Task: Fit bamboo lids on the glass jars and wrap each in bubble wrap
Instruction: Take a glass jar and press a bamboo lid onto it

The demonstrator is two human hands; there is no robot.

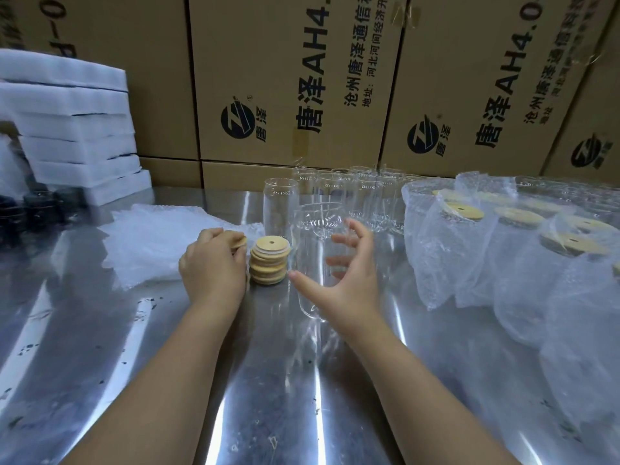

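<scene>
Lid pinched left; right grip apart.
Left hand [213, 263] pinches a round pale bamboo lid [239, 242] just left of the stack of bamboo lids [269, 261]; right hand [345, 273], fingers spread, flanks the upright clear glass jar [312, 229] just right of the stack.
</scene>
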